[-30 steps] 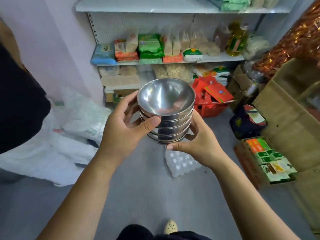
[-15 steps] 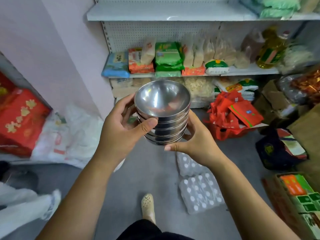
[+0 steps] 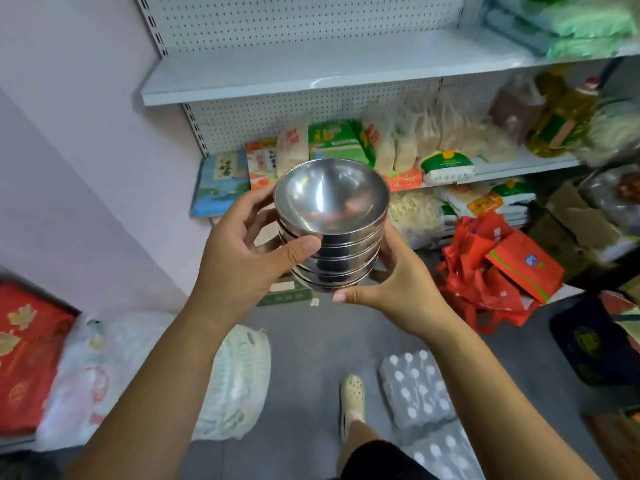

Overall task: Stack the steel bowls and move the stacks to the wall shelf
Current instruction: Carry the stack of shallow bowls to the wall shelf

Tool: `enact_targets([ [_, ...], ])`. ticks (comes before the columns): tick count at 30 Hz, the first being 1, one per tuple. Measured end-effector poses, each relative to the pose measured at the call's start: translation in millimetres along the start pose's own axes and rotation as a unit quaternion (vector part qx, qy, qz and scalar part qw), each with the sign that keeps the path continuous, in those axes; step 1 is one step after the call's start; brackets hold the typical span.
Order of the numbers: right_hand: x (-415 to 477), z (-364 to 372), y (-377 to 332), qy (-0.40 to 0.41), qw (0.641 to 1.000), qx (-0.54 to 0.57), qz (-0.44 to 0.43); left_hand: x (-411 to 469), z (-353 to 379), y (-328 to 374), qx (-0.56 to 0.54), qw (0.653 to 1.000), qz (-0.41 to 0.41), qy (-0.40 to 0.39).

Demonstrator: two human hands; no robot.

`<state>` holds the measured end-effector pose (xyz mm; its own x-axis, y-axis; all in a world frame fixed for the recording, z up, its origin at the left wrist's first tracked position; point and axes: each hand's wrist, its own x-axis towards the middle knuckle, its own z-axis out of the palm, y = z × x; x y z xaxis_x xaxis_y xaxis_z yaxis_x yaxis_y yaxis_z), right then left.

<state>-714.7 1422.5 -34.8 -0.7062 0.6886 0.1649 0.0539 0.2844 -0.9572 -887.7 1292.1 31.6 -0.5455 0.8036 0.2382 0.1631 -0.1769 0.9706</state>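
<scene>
A stack of several nested steel bowls (image 3: 331,202) hangs in front of me at chest height, mouths up. My left hand (image 3: 242,261) grips its left side, thumb across the front of the rims. My right hand (image 3: 398,285) cups it from below and from the right, fingers curled round the lowest bowls. Straight ahead stands the white wall shelf (image 3: 311,74); its upper board is bare on the left, above and beyond the bowls.
The lower shelf board (image 3: 519,164) is packed with food packets and an oil bottle (image 3: 561,119). Red bags (image 3: 498,268) lie on the floor at right. White sacks (image 3: 235,379) lie at left, shrink-wrapped bottle packs (image 3: 419,389) by my foot. A pink wall (image 3: 86,133) is at left.
I have stepped closer to the shelf and my view has tilted up; the upper board now looms larger. Both hands keep the same hold on the stack.
</scene>
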Motion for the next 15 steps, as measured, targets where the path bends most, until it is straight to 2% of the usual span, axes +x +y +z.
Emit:
enact_targets([
  [15, 343, -2, 17, -0.090, 0.995, 0.005, -0.039, 292, -70, -53, 0.056, 0.996, 0.011, 0.066],
])
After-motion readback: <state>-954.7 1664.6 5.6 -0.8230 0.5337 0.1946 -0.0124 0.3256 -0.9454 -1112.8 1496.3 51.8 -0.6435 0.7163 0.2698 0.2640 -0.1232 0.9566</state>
